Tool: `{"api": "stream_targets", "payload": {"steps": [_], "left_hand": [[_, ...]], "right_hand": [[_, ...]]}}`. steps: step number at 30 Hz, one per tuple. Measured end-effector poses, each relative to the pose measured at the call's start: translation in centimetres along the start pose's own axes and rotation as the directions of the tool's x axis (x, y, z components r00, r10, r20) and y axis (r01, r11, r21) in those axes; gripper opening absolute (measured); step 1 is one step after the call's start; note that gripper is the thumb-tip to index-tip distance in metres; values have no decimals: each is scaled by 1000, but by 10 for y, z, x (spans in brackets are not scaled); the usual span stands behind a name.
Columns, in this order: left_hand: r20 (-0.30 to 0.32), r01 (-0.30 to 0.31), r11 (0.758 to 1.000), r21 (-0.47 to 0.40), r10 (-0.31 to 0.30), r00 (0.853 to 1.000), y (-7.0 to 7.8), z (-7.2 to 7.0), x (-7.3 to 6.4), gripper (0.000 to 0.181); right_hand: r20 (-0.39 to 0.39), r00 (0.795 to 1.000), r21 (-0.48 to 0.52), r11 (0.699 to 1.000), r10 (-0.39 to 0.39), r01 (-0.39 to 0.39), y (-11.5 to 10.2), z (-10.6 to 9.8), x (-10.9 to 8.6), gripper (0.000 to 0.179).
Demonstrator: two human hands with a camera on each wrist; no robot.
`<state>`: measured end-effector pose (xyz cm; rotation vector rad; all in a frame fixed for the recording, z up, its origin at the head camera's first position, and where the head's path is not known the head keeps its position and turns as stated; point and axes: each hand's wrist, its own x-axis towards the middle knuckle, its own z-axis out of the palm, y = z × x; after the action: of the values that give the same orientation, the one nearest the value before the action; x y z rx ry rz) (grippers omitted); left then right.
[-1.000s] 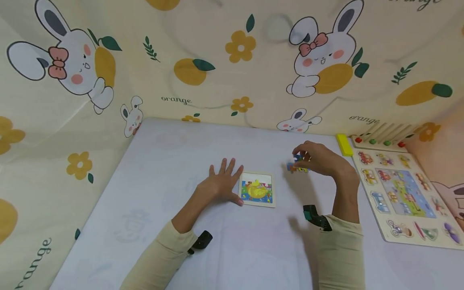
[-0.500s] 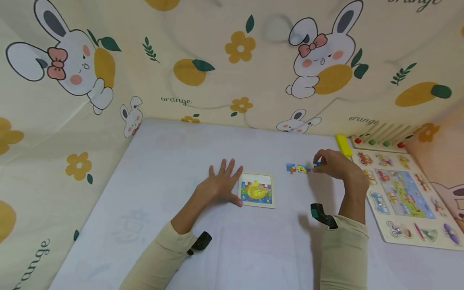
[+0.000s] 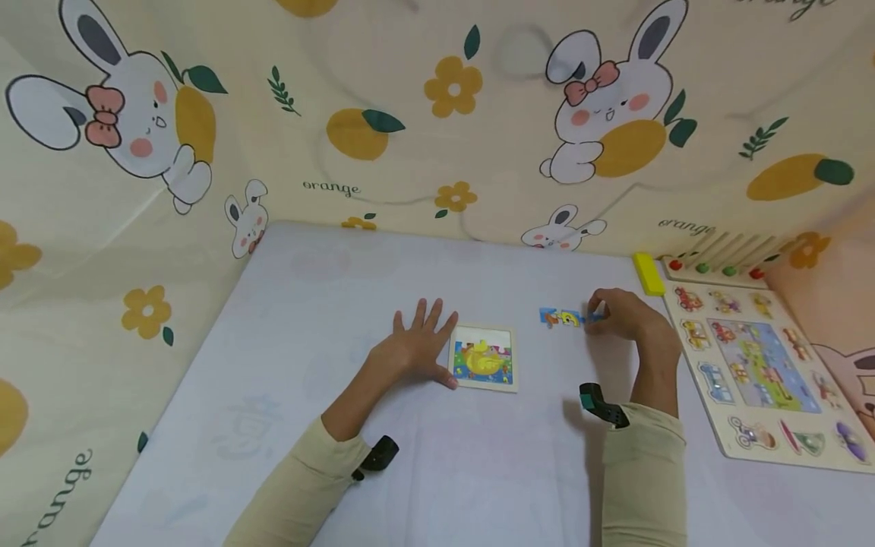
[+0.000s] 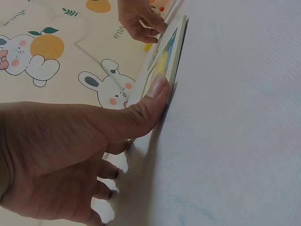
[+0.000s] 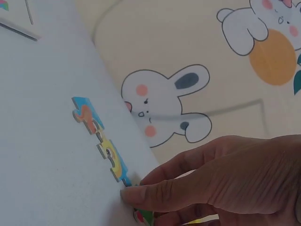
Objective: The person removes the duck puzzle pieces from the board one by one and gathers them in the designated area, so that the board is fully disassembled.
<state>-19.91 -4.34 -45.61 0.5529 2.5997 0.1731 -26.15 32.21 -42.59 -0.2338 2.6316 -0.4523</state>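
A small square puzzle board (image 3: 482, 334) lies flat, its lower part filled with pieces forming a yellow duck picture. Beside its left edge my left hand (image 3: 412, 351) rests with fingers spread; the thumb (image 4: 157, 89) touches the frame. To the right of the board, my right hand (image 3: 625, 313) pinches a puzzle piece (image 5: 144, 215) between thumb and fingers, low over the table. That piece shows green and red and is mostly hidden by the hand. It lines up with the end of a short row of puzzle pieces (image 5: 112, 155), blue, orange and yellow.
At the right lies a large wooden picture board (image 3: 704, 425) with vehicle and toy pieces. Behind it stands a peg rack (image 3: 714, 272) with red and green beads, beside a yellow block (image 3: 649, 274). A printed cloth wall (image 3: 383, 76) borders the white table (image 3: 328, 289).
My right hand moved right with the puzzle piece, away from over the row, then came down and slightly back left to the row's right end. My left hand stayed still.
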Motion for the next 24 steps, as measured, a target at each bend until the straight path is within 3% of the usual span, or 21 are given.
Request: {"api": "stream_targets", "payload": {"steps": [24], "left_hand": [[10,7,1000,-15,-7,1000,1,-3,-2,118]], "right_hand": [[1,1000,21,1000,19,-19,-2,2,5,30]]}}
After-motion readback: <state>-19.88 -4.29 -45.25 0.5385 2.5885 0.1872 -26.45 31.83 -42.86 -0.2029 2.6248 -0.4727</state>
